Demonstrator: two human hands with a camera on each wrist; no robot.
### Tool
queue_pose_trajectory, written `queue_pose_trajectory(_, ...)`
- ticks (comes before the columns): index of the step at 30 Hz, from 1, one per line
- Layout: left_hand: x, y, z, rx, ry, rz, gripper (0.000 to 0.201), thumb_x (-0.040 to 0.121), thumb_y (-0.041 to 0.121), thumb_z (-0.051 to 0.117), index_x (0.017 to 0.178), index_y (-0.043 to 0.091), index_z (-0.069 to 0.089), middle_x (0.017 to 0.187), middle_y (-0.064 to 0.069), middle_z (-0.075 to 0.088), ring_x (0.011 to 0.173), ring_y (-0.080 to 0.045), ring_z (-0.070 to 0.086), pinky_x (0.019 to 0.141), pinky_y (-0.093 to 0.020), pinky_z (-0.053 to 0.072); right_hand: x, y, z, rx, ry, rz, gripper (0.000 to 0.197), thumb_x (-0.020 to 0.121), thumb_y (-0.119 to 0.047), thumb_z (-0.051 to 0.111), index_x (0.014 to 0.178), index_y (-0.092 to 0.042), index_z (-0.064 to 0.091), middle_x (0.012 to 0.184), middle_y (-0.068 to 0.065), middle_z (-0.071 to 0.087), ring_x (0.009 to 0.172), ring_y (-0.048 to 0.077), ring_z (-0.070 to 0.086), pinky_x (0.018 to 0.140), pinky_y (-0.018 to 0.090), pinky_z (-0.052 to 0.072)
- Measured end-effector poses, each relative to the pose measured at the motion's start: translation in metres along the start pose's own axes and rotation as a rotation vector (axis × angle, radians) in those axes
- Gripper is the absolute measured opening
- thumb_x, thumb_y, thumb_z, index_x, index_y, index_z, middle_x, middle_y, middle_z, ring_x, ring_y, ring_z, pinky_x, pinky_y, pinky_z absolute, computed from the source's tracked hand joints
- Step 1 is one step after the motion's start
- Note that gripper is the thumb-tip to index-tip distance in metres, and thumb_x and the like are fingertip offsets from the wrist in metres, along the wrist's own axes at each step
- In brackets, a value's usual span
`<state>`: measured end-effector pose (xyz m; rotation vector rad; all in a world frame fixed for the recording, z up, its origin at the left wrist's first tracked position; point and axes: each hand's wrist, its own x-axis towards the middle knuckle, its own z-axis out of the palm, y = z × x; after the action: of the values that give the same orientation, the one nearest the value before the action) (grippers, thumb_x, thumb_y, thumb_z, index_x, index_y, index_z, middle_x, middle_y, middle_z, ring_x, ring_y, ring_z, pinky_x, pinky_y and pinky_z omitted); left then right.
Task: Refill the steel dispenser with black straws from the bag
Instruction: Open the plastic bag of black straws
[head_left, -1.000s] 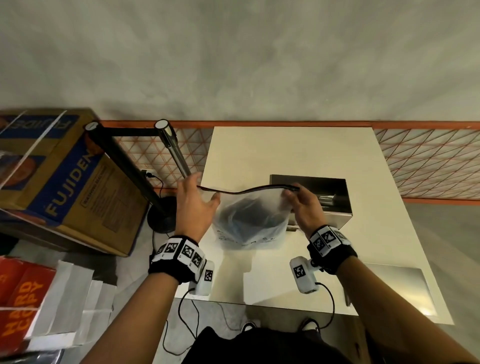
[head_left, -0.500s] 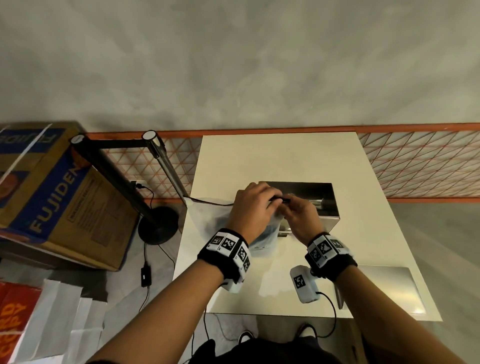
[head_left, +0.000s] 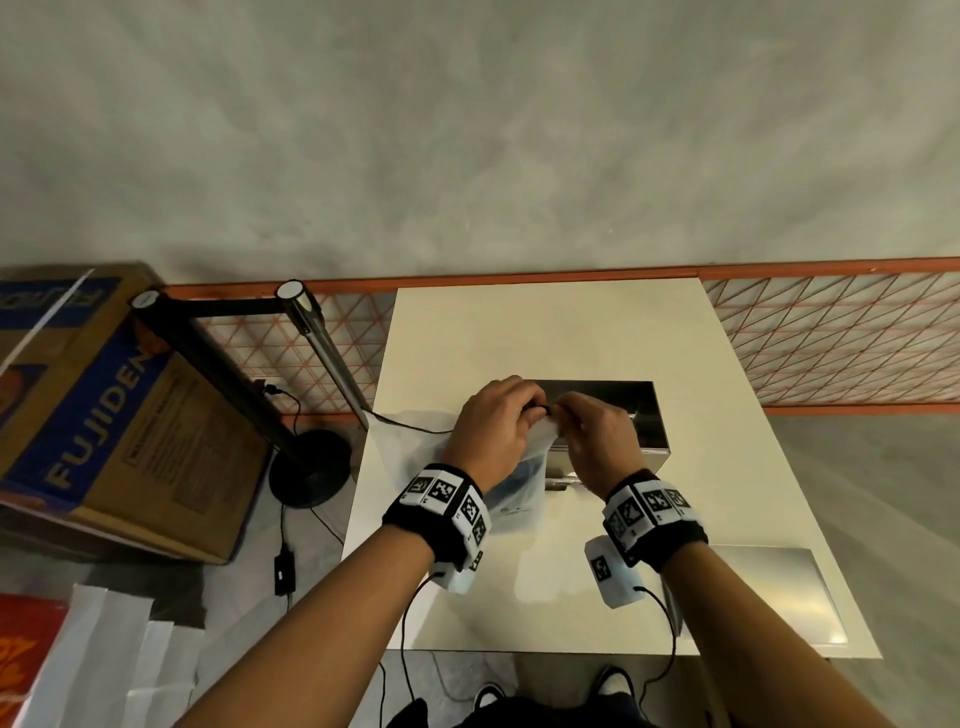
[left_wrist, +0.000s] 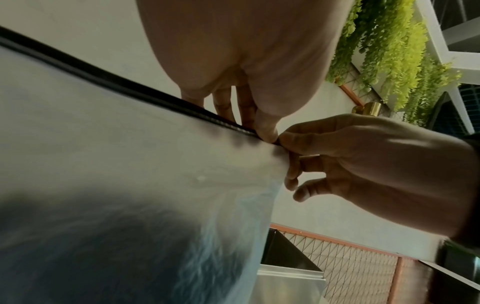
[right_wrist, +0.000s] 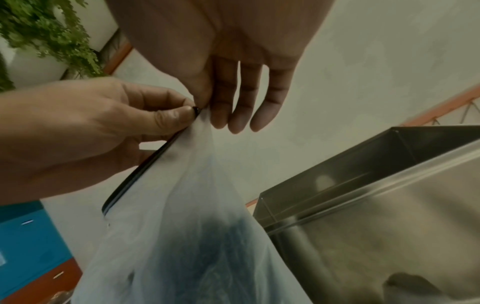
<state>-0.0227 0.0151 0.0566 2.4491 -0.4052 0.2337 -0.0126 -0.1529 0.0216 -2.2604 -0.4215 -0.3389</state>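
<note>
Pinching the bag's (head_left: 519, 483) black zip strip (left_wrist: 124, 86) — both hands meet at its right end.
Left hand (head_left: 493, 426) and right hand (head_left: 597, 436) each grip the strip between thumb and fingertips; the bag, dark straws (right_wrist: 215, 246) inside, hangs touching the open steel dispenser (head_left: 623, 415) mid-table (head_left: 545, 332), toward the near edge.

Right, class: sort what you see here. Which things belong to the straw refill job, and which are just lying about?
Belong to the job:
bag, pinched at its black strip by both hands
straws, dark mass inside the bag
dispenser, open top
left hand
right hand

Just lying about:
cardboard box
barrier post
steel sheet
</note>
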Motion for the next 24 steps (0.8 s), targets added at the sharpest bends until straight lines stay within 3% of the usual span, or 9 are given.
queue_pose_trajectory(6,-0.005,-0.006,0.001,-0.022,0.013,-0.034,0.001,0.097,0.017,0.065,0.098,0.016,0.066,0.098,0.006,0.065,0.088,-0.015,0.058,0.08,-0.034,0.049,-0.002,-0.003,0.001,-0.002,0.011,-0.019,0.018,0.093,-0.022,0.05,0.082,-0.015,0.062,0.071,-0.005,0.06,0.059,0.015,0.049,0.051,0.033,0.042)
queue_pose_trajectory(14,-0.01,-0.022,-0.007,0.003,0.044,-0.071,0.001,0.096,0.017,0.066,0.097,0.017,0.066,0.095,0.007,0.065,0.087,-0.014,0.057,0.078,-0.032,0.048,-0.003,0.007,-0.002,0.015,0.018,0.083,0.016,0.094,-0.024,0.053,0.085,-0.018,0.064,0.075,-0.006,0.064,0.063,0.018,0.057,0.056,0.036,0.048)
queue_pose_trajectory(24,-0.015,-0.044,-0.02,0.007,0.095,-0.125,0.005,0.095,0.013,0.067,0.094,0.018,0.066,0.091,0.009,0.064,0.088,-0.014,0.056,0.081,-0.033,0.049,0.007,-0.001,-0.006,0.001,0.013,0.143,0.013,0.095,-0.015,0.059,0.085,-0.012,0.066,0.071,-0.007,0.059,0.062,0.015,0.05,0.057,0.026,0.033)
